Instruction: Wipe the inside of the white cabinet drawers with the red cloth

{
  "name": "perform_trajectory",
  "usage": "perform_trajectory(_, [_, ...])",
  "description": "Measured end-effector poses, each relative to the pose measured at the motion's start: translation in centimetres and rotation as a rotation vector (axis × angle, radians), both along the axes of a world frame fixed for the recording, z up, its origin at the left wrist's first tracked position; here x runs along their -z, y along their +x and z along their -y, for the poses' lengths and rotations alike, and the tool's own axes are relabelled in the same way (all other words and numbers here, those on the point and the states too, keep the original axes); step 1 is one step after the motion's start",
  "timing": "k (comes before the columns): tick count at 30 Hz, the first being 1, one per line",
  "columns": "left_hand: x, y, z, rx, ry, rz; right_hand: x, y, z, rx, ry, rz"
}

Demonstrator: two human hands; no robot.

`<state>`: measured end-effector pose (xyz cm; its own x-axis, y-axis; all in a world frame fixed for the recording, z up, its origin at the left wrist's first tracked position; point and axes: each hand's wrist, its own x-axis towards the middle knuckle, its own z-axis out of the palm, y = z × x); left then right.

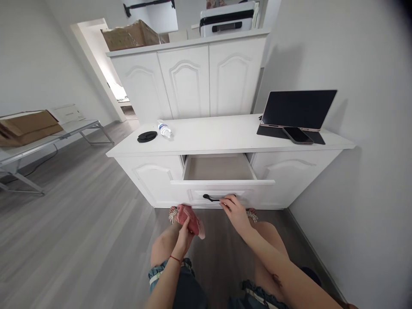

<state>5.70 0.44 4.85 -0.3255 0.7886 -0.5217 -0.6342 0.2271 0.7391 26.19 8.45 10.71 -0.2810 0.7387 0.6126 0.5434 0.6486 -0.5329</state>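
Observation:
A white sideboard (225,141) stands in front of me with its middle drawer (222,182) pulled out; the inside of the drawer looks bare. My right hand (234,210) has its fingers curled on the black drawer handle (210,198). Lower left of it, my left hand (184,234) is closed around a folded pink cloth (189,219), held above my knees and apart from the drawer.
On the sideboard top lie a black round lid (147,136), a small water bottle (164,128), an upright tablet (298,109) and a phone (298,135). A folding table with a cardboard box (28,126) stands at left. A wall is close on the right.

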Motion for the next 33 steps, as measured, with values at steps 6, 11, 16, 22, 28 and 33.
perform_trajectory(6, [-0.8,-0.4,1.3,0.014,0.038,0.302,-0.1,-0.5,-3.8,-0.070,-0.151,-0.038])
perform_trajectory(11, [-1.0,-0.1,1.1,-0.129,0.076,0.421,-0.1,-0.7,-6.9,-0.075,-0.171,-0.043])
perform_trajectory(16, [-0.3,0.9,0.6,-0.238,0.090,0.448,-0.8,-1.2,-9.8,-0.037,-0.203,-0.021])
perform_trajectory(22, [2.0,1.1,0.5,-0.201,0.103,0.465,-1.8,-2.3,-13.4,0.055,-0.249,0.034])
perform_trajectory(28, [4.1,0.9,0.4,-0.175,0.125,0.474,-2.6,-2.8,-15.3,0.114,-0.311,0.072])
perform_trajectory(33, [4.0,0.8,0.3,-0.189,0.112,0.468,-3.2,-3.0,-15.9,0.124,-0.348,0.064])
